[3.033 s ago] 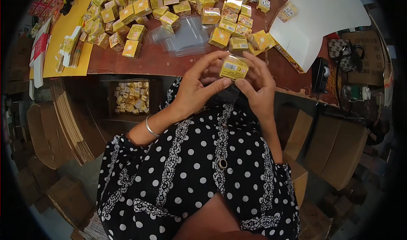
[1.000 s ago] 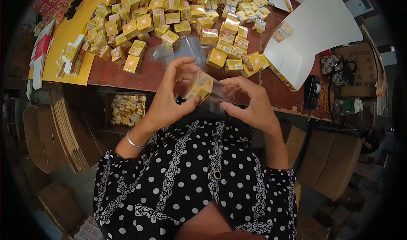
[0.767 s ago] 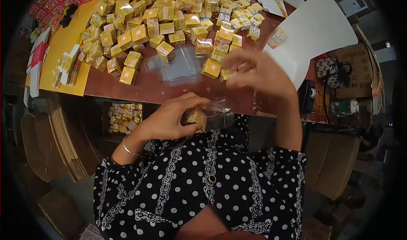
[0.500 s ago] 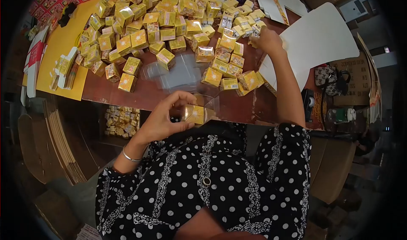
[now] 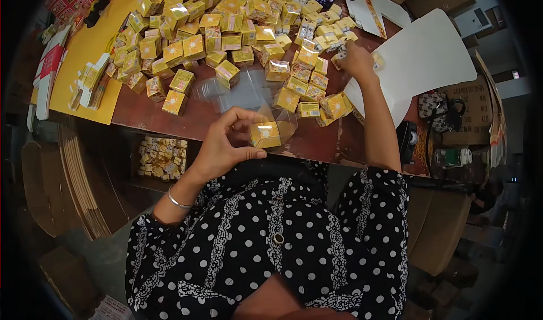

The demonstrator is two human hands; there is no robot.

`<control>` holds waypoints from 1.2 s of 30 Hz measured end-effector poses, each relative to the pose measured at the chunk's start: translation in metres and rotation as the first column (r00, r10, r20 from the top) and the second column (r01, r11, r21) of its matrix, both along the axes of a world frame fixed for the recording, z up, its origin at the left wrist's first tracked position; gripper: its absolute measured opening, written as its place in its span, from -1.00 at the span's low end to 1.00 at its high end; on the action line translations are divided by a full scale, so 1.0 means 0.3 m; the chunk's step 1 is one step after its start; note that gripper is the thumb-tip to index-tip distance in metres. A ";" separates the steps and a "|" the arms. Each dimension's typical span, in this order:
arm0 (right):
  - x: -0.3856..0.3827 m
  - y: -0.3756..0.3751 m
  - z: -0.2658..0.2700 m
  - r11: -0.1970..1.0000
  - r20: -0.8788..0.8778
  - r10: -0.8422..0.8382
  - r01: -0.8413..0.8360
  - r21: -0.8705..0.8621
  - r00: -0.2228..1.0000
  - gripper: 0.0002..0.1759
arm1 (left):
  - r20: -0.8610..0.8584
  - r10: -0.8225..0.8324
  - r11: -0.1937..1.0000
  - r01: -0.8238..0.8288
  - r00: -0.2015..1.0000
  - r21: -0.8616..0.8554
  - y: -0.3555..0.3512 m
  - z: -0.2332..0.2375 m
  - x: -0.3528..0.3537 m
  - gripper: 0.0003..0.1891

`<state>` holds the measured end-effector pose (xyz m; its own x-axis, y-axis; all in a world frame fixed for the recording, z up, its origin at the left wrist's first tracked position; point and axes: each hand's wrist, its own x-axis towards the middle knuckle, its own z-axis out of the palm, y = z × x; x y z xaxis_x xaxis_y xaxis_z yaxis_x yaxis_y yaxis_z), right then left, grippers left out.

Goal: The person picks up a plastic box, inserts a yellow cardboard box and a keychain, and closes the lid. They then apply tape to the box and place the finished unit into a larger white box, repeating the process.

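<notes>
left hand (image 5: 223, 147) grips small yellow cardboard box (image 5: 266, 134); right hand (image 5: 357, 60) has left it for the one o'clock yellow-box pile (image 5: 226, 20), grip state unclear.

- You're in a small packing workshop.
- Loose yellow boxes (image 5: 226, 23) heap the worktable (image 5: 186, 116) between your left hand (image 5: 223, 145) and right hand (image 5: 357, 60).
- Flattened cartons (image 5: 85, 178) stand stacked left of your left hand, below the table.

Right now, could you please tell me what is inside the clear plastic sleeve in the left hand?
One small yellow box shows through the clear sleeve held by the left hand; its far faces are hidden.
</notes>
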<state>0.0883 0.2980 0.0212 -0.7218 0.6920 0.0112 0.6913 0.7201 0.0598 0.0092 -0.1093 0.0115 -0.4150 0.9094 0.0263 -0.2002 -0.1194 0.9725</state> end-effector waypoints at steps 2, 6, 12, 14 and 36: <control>0.040 -0.034 0.043 0.998 -0.052 0.046 -0.047 -0.030 0.998 -0.33 | 0.012 0.035 0.999 -0.035 0.999 0.016 -0.016 0.009 -0.006 -0.40; 0.172 -0.182 0.156 0.919 -0.570 0.189 -0.348 -0.183 0.799 -0.42 | 0.046 0.076 0.996 -0.078 0.996 0.037 -0.027 0.012 -0.004 -0.39; 0.325 -0.453 0.341 0.793 -0.718 0.175 -0.529 -0.302 0.673 -0.46 | 0.026 0.034 0.995 -0.036 0.999 0.092 0.013 0.003 0.031 -0.39; 0.358 -0.499 0.371 0.752 -0.748 0.268 -0.617 -0.231 0.607 -0.49 | 0.048 0.019 0.994 -0.024 0.999 0.109 0.016 0.013 0.045 -0.39; 0.465 -0.712 0.458 0.577 -0.650 0.532 -0.794 -0.191 0.543 -0.51 | 0.374 -0.630 0.741 0.383 0.681 0.551 0.096 0.039 0.123 -0.18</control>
<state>0.2277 0.0845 0.1585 -0.9384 0.0217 0.3450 -0.1804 0.8205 -0.5425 0.0461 -0.0806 0.0233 0.0495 0.9294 0.3659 -0.7891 -0.1881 0.5847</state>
